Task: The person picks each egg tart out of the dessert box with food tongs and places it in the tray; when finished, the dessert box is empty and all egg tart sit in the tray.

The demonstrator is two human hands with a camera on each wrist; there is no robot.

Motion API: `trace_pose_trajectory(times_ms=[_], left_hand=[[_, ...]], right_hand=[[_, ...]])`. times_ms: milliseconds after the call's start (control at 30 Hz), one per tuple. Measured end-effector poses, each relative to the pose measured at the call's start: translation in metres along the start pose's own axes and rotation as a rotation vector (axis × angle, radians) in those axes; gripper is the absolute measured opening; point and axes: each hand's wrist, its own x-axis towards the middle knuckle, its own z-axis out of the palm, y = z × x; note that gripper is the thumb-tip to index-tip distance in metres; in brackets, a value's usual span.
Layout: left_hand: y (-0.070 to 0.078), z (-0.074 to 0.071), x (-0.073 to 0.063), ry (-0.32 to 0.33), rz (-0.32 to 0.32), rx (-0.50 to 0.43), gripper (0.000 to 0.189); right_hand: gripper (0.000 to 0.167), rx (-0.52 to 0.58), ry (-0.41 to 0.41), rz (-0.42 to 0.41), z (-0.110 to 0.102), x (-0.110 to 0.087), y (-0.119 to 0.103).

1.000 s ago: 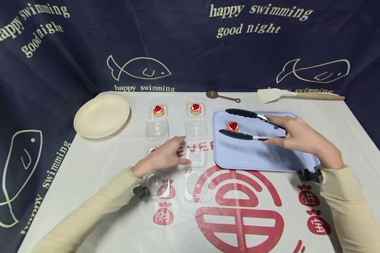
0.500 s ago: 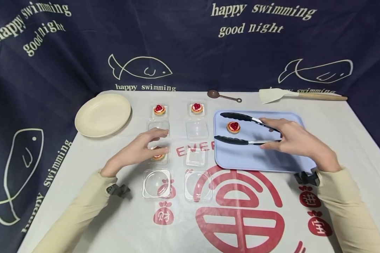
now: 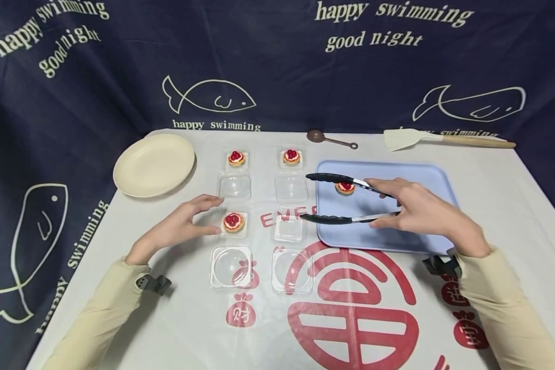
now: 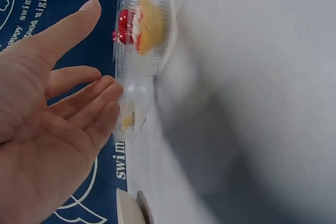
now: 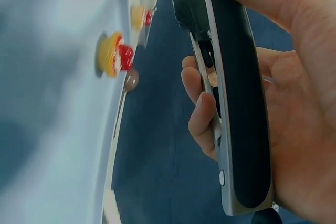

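My left hand (image 3: 180,226), thumb and fingers apart, reaches to the left side of a clear plastic box holding a tart (image 3: 233,222) with red topping. In the left wrist view the palm (image 4: 58,129) is bare and the fingertips are right at the clear box (image 4: 167,24). My right hand (image 3: 421,213) grips a pair of tongs (image 3: 328,219) with black tips, spread wide over the left part of the blue tray (image 3: 384,241). Another tart (image 3: 345,189) sits on the tray, partly hidden by the upper tong arm. The right wrist view shows the tongs' handle (image 5: 244,108) in the fingers.
Two more boxed tarts (image 3: 236,158) stand farther back. A clear box (image 3: 289,229) without a tart is left of the tray. A cream plate (image 3: 154,165) lies at the far left; a brown spoon (image 3: 316,136) and a spatula (image 3: 403,139) lie along the back.
My left hand has moved left, from beside the tartless box to the boxed tart. My right hand has shifted left with the tongs, whose tips have spread wider around the tray's tart.
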Motion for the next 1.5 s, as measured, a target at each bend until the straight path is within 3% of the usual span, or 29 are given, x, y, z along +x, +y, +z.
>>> trace_pose_trajectory(times_ms=[167,533,833,1233,1500], left_hand=[[-0.006,0.003,0.001,-0.002,0.0,0.016,0.064],[-0.015,0.005,0.005,-0.021,0.006,0.04,0.064],[-0.011,0.002,0.01,-0.056,-0.061,-0.059,0.068],[-0.01,0.001,0.015,-0.07,-0.057,-0.036,0.066],[-0.006,0.0,0.016,-0.079,-0.059,-0.017,0.065]], right_hand=[[0.082,0.022,-0.027,-0.07,0.004,0.009,-0.012],[0.085,0.001,-0.147,-0.142,0.016,0.04,-0.041],[0.079,0.0,-0.191,-0.246,0.032,0.076,-0.066],[0.065,-0.035,-0.229,-0.253,0.034,0.112,-0.091],[0.062,-0.09,-0.296,-0.254,0.03,0.124,-0.109]])
